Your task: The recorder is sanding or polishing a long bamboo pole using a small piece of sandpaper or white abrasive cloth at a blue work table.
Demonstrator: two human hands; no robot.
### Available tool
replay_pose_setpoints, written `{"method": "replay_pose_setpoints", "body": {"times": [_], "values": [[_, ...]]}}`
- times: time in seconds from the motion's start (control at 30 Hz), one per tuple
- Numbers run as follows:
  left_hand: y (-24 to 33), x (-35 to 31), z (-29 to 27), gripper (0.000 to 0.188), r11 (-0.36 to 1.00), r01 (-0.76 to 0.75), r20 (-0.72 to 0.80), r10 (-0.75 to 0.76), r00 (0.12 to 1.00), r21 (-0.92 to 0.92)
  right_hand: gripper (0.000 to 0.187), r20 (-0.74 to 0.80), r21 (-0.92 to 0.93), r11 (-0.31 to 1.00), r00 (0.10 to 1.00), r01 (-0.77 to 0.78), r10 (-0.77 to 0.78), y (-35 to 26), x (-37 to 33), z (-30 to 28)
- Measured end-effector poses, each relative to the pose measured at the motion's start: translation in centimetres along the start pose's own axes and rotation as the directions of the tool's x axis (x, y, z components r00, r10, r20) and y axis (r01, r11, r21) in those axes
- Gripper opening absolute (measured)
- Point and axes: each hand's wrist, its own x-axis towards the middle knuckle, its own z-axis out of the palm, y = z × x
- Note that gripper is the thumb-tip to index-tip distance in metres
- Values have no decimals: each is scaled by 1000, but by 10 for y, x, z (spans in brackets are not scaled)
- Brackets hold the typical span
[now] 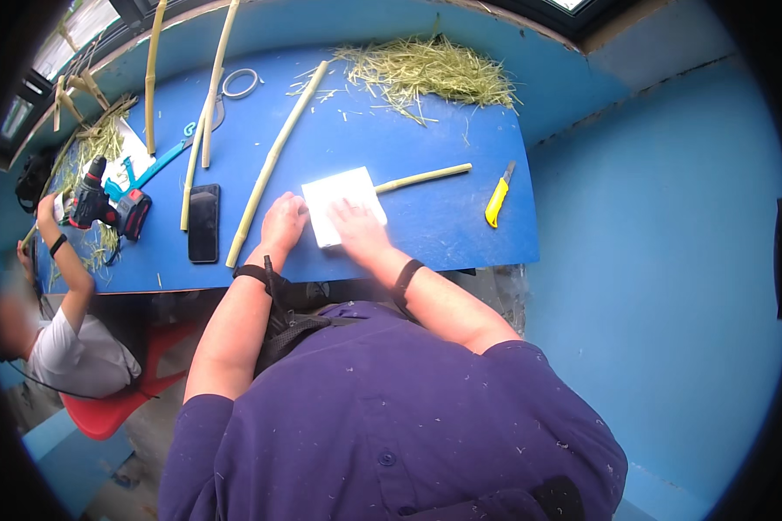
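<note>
A white square sheet, probably paper, lies on the blue table in front of me. Flat on its surface rests my right hand, with its fingers stretched out. My left hand is at the sheet's left edge, fingers curled; anything inside them is hidden. From the sheet's right side a short bamboo stick sticks out, its other end covered. Left of my left hand, a long bamboo stick lies slantwise. A yellow utility knife with its blade out lies farther right.
A pile of straw sits at the table's far edge. To the left are a phone, a cordless drill, a tape roll and more bamboo sticks. Another person sits at the left; a wall stands right.
</note>
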Motion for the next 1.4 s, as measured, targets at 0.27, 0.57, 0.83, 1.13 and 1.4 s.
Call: {"method": "replay_pose_setpoints", "body": {"times": [0.27, 0.57, 0.83, 1.13, 1.4], "values": [[15, -6, -11, 15, 1000, 0, -4, 0, 1000, -2, 58, -43, -210, 871, 894, -445, 447, 162, -44, -39], [8, -7, -11, 12, 997, 39, 65, -35, 997, -69, 60, -91, -170, 867, 884, -468, 459, 164, -45, -34], [5, -3, -11, 13, 997, 31, 84, -25, 996, -66, 58, -17, -86, 972, 975, -221, 220, 74, -20, 9], [-3, -2, -4, 17, 997, 28, 70, -22, 997, -78, 47, 46, 87, 994, 997, -66, 62, 12, -4, -15], [7, -11, -5, 18, 1000, -15, 26, 15, 1000, 0, 56, -19, -200, 868, 888, -454, 460, 176, -52, -50]]}}
